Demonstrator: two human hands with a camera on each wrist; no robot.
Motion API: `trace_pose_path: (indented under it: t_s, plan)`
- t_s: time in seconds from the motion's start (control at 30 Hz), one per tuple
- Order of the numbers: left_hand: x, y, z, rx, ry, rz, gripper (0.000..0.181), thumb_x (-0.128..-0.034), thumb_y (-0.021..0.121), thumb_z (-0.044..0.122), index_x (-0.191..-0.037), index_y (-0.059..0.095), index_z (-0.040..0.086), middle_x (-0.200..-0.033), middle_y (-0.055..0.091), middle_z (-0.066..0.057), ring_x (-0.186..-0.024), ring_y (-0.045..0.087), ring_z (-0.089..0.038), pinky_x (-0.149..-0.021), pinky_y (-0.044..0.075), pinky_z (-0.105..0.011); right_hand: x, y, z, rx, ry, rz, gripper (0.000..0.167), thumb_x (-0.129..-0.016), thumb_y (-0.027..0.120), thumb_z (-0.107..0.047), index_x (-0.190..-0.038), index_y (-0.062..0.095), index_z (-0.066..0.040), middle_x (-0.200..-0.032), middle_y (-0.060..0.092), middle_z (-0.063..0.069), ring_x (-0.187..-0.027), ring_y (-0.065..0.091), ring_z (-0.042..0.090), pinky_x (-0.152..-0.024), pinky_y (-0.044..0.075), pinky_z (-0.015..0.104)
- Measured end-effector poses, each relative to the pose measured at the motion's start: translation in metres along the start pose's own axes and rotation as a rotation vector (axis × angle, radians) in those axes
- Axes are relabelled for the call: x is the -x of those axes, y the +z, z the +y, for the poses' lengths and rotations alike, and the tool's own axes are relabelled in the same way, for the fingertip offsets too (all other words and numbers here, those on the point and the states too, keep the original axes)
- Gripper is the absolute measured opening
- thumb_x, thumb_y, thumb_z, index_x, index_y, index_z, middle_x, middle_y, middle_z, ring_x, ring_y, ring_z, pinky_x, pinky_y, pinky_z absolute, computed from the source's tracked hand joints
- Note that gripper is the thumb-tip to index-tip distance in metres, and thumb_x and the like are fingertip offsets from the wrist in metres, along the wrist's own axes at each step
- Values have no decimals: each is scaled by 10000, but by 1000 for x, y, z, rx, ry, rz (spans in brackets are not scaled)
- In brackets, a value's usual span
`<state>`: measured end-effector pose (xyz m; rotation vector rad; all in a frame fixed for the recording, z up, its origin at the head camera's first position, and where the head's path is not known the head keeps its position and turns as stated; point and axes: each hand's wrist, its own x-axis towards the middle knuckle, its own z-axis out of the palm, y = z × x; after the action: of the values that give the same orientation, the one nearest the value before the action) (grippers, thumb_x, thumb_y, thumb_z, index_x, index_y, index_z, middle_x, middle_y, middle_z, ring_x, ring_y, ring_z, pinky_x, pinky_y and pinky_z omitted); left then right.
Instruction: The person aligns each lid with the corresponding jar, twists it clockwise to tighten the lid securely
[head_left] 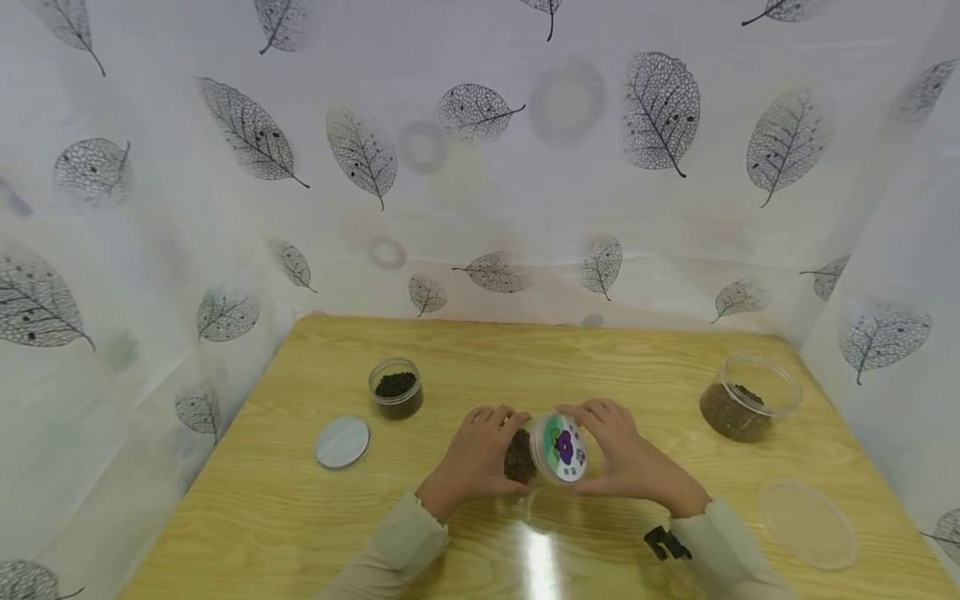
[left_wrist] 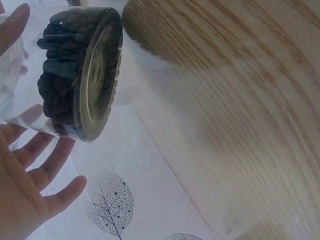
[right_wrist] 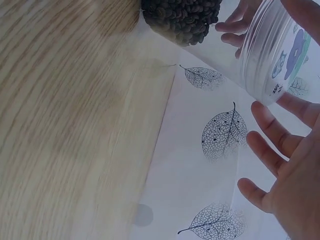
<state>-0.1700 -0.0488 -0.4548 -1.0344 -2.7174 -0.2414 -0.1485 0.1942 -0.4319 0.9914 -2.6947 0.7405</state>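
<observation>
A clear plastic jar (head_left: 519, 457) of dark beans is tipped on its side above the table, its base to the left and its lid to the right. The left hand (head_left: 480, 458) grips the jar's body, thumb and fingers on opposite sides. On the right, the right hand (head_left: 622, 458) holds the rim of the clear lid (head_left: 564, 448), which carries a purple flower label. The lid sits on the jar's mouth. In the left wrist view the beans (left_wrist: 62, 65) lie heaped towards the base. The right wrist view shows the lid's ridged edge (right_wrist: 255, 55) beside spread fingers.
Back left stands a small open jar (head_left: 395, 404) of black grains, with a silver lid (head_left: 342, 442) nearby. A wider open jar (head_left: 738, 412) of brown granules is at the right, a clear lid (head_left: 808, 525) in front. Leaf-printed sheeting (head_left: 495, 192) encloses the wooden table (head_left: 300, 517).
</observation>
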Motion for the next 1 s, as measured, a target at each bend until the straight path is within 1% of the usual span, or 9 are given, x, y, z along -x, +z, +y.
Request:
trace_pose_path:
  t_s: [0.17,0.33,0.4,0.47,0.57,0.63,0.7,0.8,1.0]
  plan:
    - [0,2,0,4,0,0,986,-529,799,655,-1331,434,215,-1147,551,18,-1060,557,-160,-1018,415,-366,4,1,1,-1,38,10,1009,-477,911,-373,-1331,462,-75,-1042,519,-26,-1118,434,235,-1010,253,579]
    - [0,2,0,9,6,5,989,-524,800,657,-1332,438,216,-1155,550,15,-1065,557,-165,-1014,417,-374,7,1,1,9,57,20,972,-482,907,-386,-1301,480,-81,-1021,527,-29,-1115,443,239,-1000,274,581]
    - [-1,2,1,9,7,5,991,-523,799,658,-1334,436,218,-1160,549,15,-1068,558,-165,-1015,416,-374,7,1,2,12,56,21,1005,-482,908,-390,-1327,462,-78,-1064,538,3,-1123,440,246,-990,285,588]
    - [-1,2,1,9,9,10,991,-522,802,655,-1333,439,217,-1159,550,15,-1064,561,-165,-1013,418,-373,7,-1,1,10,52,16,1053,-483,910,-384,-1368,426,-83,-1156,532,46,-1153,425,261,-983,288,602]
    - [-1,1,1,9,10,14,990,-520,807,649,-1331,443,213,-1156,551,14,-1061,563,-165,-1015,417,-371,6,-2,1,-7,33,4,1114,-490,917,-361,-1429,365,-129,-1308,476,88,-1211,388,287,-973,282,622]
    - [-1,0,1,11,10,13,985,-521,811,642,-1327,446,210,-1153,552,14,-1061,564,-166,-1017,416,-371,4,-2,1,-8,11,-3,1115,-497,919,-341,-1440,354,-158,-1360,447,84,-1238,367,300,-968,280,628]
    - [-1,-1,1,12,8,7,981,-525,812,638,-1327,447,208,-1155,552,13,-1066,562,-167,-1021,413,-370,2,-2,1,-1,-14,-6,1096,-502,921,-327,-1435,366,-174,-1367,450,69,-1245,364,298,-968,283,622]
    - [-1,-2,0,9,5,-3,976,-530,808,640,-1327,446,209,-1157,550,16,-1068,558,-164,-1022,412,-368,0,-2,0,21,-41,-3,1052,-506,921,-313,-1409,405,-162,-1343,474,61,-1234,377,288,-966,295,608]
    - [0,-1,0,13,3,-2,976,-532,804,644,-1326,444,206,-1155,552,19,-1068,555,-162,-1016,417,-372,-2,-2,-2,21,-23,6,997,-505,917,-344,-1363,451,-143,-1287,513,45,-1202,411,256,-983,296,587]
